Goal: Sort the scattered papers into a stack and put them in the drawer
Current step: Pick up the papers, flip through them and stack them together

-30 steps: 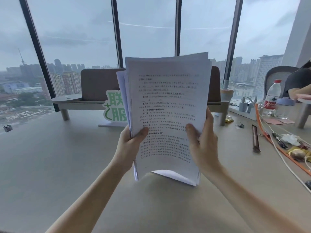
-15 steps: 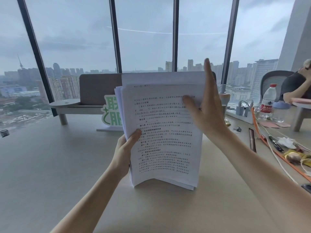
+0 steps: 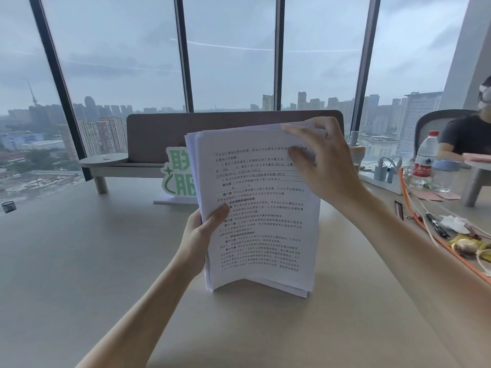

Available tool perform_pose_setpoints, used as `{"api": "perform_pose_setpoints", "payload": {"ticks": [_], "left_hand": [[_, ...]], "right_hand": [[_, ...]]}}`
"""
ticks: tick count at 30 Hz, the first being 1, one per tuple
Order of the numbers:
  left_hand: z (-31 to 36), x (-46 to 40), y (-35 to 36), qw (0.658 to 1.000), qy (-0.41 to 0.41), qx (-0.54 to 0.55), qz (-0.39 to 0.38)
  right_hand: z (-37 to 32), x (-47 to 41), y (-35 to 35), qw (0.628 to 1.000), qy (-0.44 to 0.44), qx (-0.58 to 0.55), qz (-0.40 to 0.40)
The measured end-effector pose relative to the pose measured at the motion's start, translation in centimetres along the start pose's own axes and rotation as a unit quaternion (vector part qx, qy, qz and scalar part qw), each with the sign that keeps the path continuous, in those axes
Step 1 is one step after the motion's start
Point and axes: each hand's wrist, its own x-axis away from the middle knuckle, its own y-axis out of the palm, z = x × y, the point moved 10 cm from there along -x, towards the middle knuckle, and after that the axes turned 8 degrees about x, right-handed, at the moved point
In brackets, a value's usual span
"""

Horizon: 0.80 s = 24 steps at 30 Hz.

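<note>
White printed paper stack (image 3: pixel 260 221) stands upright on its bottom edge on the beige table (image 3: pixel 79 261)—my left hand (image 3: pixel 202 235) grips its left edge, my right hand (image 3: pixel 322 166) clasps the top right corner—best tap gently, grip loose, to square the sheets.

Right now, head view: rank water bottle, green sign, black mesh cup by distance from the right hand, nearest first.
Measured from the right hand, which is gripping the top of the paper stack:
1. Water bottle, on the desk to the hand's right.
2. Green sign, to its left, partly hidden behind the stack.
3. Black mesh cup, far left at the desk's edge.
</note>
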Motion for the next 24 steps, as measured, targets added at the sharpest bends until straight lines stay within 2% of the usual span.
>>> {"api": "perform_pose_setpoints", "payload": {"ticks": [3,6,9,11,14,18,24], "left_hand": [[-0.2,0.2,-0.3,1.0,0.0,-0.019,0.023],[-0.4,0.3,-0.6,0.999,0.005,-0.025,0.032],[-0.7,0.1,-1.1,0.999,0.003,-0.018,0.037],[-1.0,-0.1,-1.1,1.0,-0.002,0.01,0.027],[-1.0,-0.4,-0.8,0.999,0.0,0.048,0.013],[-0.8,-0.5,-0.8,1.0,0.009,0.021,0.019],[0.4,-0.2,-0.6,0.993,0.056,-0.055,0.094]], "right_hand": [[0.0,0.0,-0.1,1.0,0.006,-0.02,-0.001],[0.5,0.2,0.1,0.995,0.041,-0.088,-0.023],[2.4,0.9,1.3,0.961,0.132,-0.243,-0.026],[3.3,1.4,2.0,0.939,0.161,-0.302,-0.023],[3.2,1.3,1.9,0.953,0.136,-0.267,-0.03],[3.2,0.2,1.5,0.964,0.116,-0.236,-0.03],[2.9,-0.7,1.2,0.953,0.152,-0.256,0.051]]}}
